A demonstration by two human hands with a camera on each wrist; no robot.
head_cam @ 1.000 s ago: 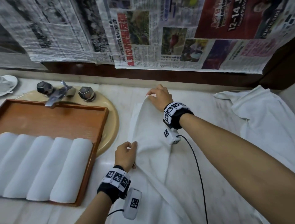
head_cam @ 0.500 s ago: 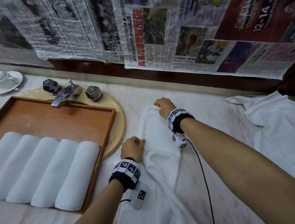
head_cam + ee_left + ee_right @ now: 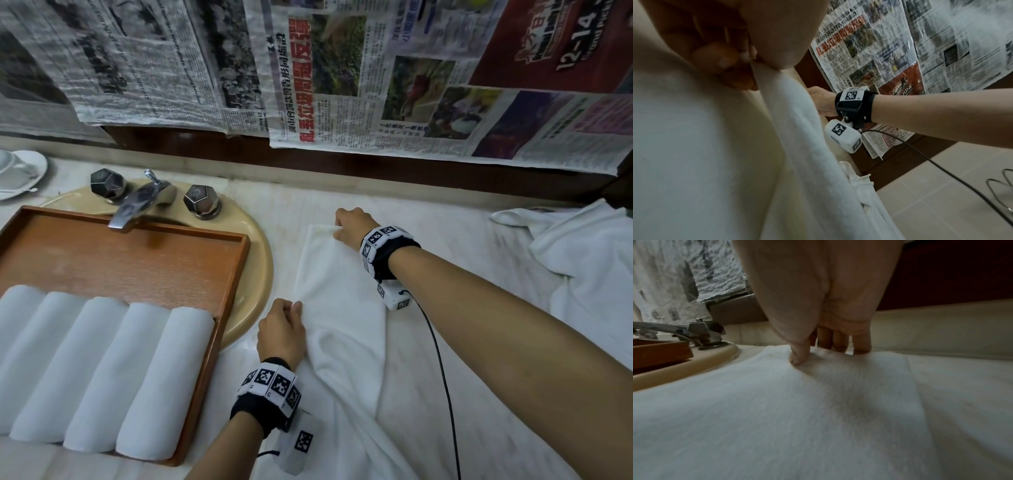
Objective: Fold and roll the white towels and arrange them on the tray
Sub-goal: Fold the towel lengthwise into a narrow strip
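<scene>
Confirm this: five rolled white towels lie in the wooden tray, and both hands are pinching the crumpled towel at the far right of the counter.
Not quite. The head view shows the left hand and right hand pinching the flat towel beside the sink; the crumpled towel lies untouched. Five rolled towels do lie in the wooden tray.

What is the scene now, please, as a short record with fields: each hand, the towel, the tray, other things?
left hand: pinches the near left edge of the towel
right hand: pinches the far end of the towel, thumb on top
towel: white, folded into a long strip on the counter
tray: wooden, five rolled towels side by side at its near end
loose towels: heaped at right
faucet: behind the tray
</scene>
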